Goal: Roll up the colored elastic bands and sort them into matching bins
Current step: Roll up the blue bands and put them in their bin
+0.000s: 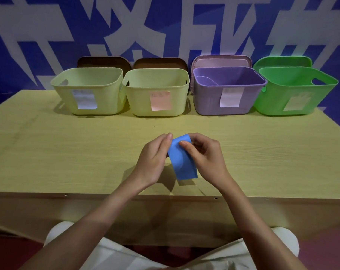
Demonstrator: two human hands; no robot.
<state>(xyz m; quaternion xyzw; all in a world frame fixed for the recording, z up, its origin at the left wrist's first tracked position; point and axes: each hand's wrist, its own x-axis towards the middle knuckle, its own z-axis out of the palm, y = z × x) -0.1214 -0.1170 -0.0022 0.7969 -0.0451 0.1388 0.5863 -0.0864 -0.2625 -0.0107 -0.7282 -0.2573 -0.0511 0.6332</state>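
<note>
**Blue band over a wooden table, four bins at the back**

Head cam: light wood-grain table [67, 152] against a blue wall with big white shapes [48, 26]. Both hands are up over the table's middle, left hand [153, 160] and right hand [204, 154], each pinching the top of the blue elastic band [181, 164]. It hangs between them. Behind: two pale yellow bins [89, 90], a purple bin [227, 94], a green bin [294, 92], all paper-labelled.

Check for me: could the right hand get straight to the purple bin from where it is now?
Probably yes. The right hand grips the blue band with the left hand, and only bare table lies between it and the purple bin, whose top is open.
</note>
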